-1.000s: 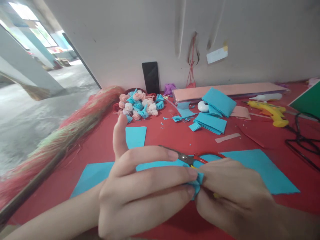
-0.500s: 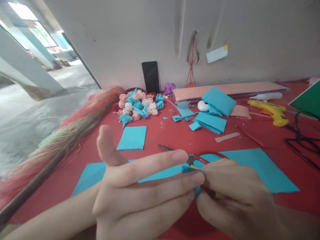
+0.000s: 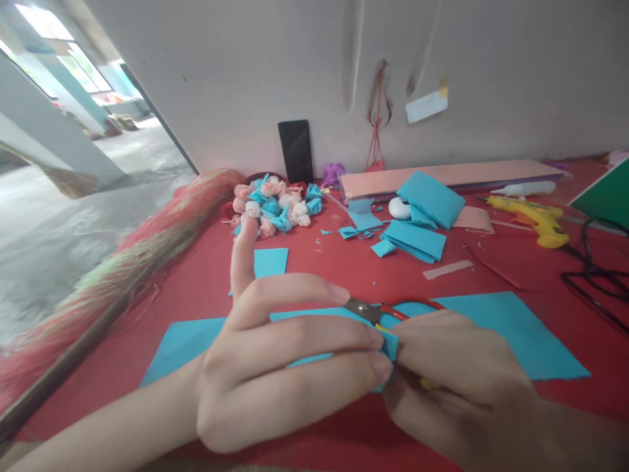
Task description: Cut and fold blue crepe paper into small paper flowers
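Note:
My left hand point(image 3: 289, 354) pinches a small folded piece of blue paper point(image 3: 390, 344) between its fingertips, with the little finger raised. Close against it, my right hand point(image 3: 457, 380) is closed on the other side of the same blue piece; a bit of yellow shows under its fingers. Behind both hands lie scissors with red handles point(image 3: 415, 303), their blade tips hidden by my left hand. A long blue paper strip point(image 3: 511, 334) stretches beneath the hands across the red table point(image 3: 324, 262).
Paper roses point(image 3: 270, 206) are heaped before an upright black phone point(image 3: 296, 151). Folded blue paper point(image 3: 432, 200), a yellow glue gun point(image 3: 533, 216) and a black cable point(image 3: 590, 275) are at the right. A fringed red bundle point(image 3: 162, 255) edges the left.
My left hand has rotated, its raised finger shifting right and up over the blue square. The small blue piece has turned, showing a flat corner. My right hand has barely moved.

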Tool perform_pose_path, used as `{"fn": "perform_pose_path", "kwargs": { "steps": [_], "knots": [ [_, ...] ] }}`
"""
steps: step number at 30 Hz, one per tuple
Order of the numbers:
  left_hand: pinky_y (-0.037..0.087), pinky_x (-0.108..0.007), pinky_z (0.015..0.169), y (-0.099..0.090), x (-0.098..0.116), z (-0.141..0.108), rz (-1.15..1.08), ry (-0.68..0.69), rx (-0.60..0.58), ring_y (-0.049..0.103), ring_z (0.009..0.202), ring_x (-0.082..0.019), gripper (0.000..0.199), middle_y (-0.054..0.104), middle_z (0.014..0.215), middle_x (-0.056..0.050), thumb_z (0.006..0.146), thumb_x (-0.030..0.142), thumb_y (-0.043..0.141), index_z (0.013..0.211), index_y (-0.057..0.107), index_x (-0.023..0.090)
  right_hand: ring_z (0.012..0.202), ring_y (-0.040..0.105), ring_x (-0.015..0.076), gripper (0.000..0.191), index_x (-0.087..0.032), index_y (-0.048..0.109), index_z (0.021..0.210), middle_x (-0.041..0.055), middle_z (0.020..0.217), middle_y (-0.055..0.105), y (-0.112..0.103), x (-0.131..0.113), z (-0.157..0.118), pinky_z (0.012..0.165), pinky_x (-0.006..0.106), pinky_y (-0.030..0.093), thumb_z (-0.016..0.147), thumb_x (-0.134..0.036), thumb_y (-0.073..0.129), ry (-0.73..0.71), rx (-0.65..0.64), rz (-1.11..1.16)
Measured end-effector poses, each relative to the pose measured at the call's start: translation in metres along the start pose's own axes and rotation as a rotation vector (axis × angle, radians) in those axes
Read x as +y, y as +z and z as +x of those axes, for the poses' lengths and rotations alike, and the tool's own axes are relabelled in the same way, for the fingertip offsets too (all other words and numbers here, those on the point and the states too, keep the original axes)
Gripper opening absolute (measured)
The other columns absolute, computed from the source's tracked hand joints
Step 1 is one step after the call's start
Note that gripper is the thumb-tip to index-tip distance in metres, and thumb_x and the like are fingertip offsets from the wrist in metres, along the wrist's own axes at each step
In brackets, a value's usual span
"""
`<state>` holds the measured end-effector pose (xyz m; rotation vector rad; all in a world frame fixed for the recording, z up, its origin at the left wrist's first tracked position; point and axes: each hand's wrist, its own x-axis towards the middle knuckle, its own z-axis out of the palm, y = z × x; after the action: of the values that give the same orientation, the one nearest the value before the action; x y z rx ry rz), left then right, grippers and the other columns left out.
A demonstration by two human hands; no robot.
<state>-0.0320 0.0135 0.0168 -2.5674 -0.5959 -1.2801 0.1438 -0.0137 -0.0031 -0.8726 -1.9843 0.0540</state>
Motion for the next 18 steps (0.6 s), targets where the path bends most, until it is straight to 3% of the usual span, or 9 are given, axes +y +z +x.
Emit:
{"fn": "perform_pose_path", "kwargs": {
  "steps": [1,7,14,18],
  "knots": [
    [0.032,-0.035,0.114,-0.004,0.0,0.006,0.0,0.059,-0.01,0.061,0.092,-0.011,0.021,0.072,0.079,0.016,0.078,0.011,0.057,0.085,0.064,0.03,0.042,0.028,0.004,0.032,-0.015,0.033,0.049,-0.0081,0.043,0.031,0.001,0.0,0.0,0.045,0.019,0.025,0.076,0.0,0.041,-0.013,0.008,-0.006],
    [0.039,-0.039,0.109,-0.011,0.002,0.017,0.008,0.007,-0.04,0.063,0.073,-0.012,0.019,0.071,0.068,0.016,0.072,0.011,0.062,0.075,0.063,0.03,0.044,0.036,0.0077,0.023,-0.019,0.035,0.062,-0.0079,0.047,0.041,0.0,0.006,-0.001,0.048,0.023,0.028,0.078,-0.003,0.038,-0.126,-0.006,-0.074],
    [0.034,-0.04,0.113,-0.012,0.002,0.013,-0.041,0.002,-0.099,0.061,0.082,-0.013,0.022,0.072,0.074,0.012,0.07,0.008,0.06,0.079,0.065,0.028,0.045,0.04,0.0101,0.019,-0.02,0.044,0.07,-0.0071,0.049,0.046,-0.004,0.009,-0.003,0.048,0.027,0.029,0.084,-0.009,0.038,-0.204,-0.069,-0.109],
    [0.044,-0.034,0.105,-0.015,0.0,0.017,-0.081,-0.008,-0.129,0.062,0.081,-0.012,0.019,0.072,0.074,0.011,0.071,0.009,0.061,0.079,0.065,0.026,0.046,0.041,0.011,0.018,-0.02,0.047,0.073,-0.0062,0.05,0.048,-0.005,0.01,-0.003,0.048,0.027,0.029,0.088,-0.015,0.038,-0.233,-0.1,-0.106]
  ]
}}
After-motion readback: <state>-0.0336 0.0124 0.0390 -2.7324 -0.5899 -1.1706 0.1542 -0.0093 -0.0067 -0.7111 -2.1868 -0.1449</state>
